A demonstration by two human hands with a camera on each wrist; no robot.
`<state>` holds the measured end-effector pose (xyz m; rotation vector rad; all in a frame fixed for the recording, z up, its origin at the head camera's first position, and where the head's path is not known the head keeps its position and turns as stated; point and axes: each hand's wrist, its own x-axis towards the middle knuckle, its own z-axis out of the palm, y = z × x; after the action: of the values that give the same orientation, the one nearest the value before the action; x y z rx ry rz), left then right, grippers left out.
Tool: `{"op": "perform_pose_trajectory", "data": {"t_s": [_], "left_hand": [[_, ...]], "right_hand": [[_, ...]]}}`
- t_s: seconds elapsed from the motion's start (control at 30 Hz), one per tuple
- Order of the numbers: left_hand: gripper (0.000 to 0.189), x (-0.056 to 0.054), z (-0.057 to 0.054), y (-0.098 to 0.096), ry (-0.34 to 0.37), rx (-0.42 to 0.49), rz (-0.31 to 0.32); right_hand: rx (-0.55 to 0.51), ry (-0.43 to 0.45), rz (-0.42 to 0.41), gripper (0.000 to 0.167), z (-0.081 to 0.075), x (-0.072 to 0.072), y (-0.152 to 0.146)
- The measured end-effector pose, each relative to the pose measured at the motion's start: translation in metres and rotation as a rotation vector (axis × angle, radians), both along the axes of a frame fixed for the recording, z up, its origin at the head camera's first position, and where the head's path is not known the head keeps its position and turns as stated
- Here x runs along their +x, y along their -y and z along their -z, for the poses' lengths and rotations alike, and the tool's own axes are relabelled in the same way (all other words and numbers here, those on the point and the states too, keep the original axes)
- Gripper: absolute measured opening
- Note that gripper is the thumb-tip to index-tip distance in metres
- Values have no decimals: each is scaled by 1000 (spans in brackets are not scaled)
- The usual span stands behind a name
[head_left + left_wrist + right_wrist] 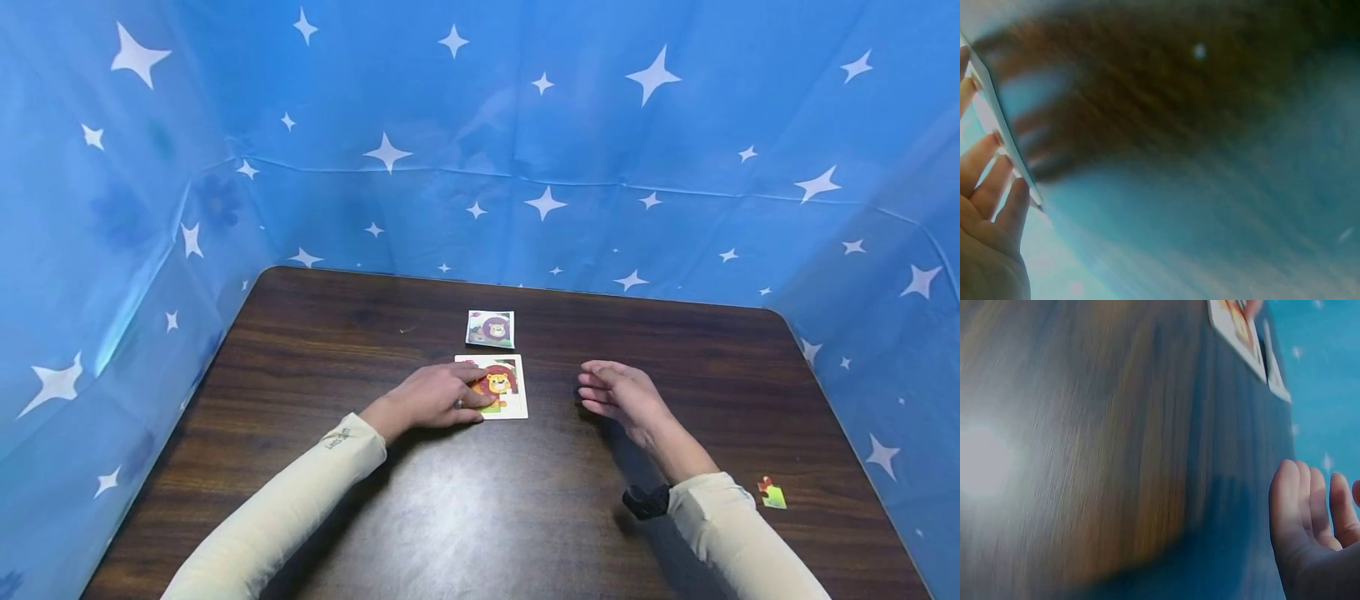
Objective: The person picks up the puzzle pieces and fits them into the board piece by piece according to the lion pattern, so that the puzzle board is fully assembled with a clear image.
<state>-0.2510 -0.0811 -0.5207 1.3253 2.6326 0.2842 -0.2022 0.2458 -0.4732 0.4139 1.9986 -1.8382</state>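
A square lion jigsaw puzzle [516, 407] with a white frame lies at the middle of the table. Its near right corner shows a pale bare patch. My left hand [433, 395] rests on the puzzle's left part, fingers spread over the lion picture and hiding some of it. To the right of the puzzle, my right hand [621, 400] hovers with loosely bent fingers and holds nothing; in the right wrist view, that hand [1310, 544] is apart from the puzzle board [1240, 340]. One loose puzzle piece [772, 493], green, yellow and red, lies beside the right forearm.
Just behind the puzzle lies a small picture card [491, 330] with a similar lion. The dark wooden table [360, 317] has rounded far corners. Blue star-patterned cloth [480, 108] hangs around its back and sides. A black band [647, 502] sits at the right wrist.
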Motion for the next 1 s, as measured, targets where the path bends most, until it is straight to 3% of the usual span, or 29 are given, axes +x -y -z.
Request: {"op": "perform_pose_trajectory", "data": {"t_s": [0.23, 0.47, 0.7, 0.9, 1.0], "left_hand": [[39, 1, 1, 2, 2, 16, -21], [40, 2, 1, -2, 22, 10, -35], [40, 3, 1, -1, 2, 14, -35], [40, 3, 0, 0, 7, 34, -38], [40, 3, -1, -1, 17, 38, -42]], "right_hand": [[-125, 20, 56, 48, -6, 17, -67], [-148, 69, 106, 42, -4, 41, -128], [-174, 70, 147, 17, -9, 62, -182], [-365, 145, 223, 34, -12, 81, -223], [-367, 182, 215, 36, -10, 90, -237]]}}
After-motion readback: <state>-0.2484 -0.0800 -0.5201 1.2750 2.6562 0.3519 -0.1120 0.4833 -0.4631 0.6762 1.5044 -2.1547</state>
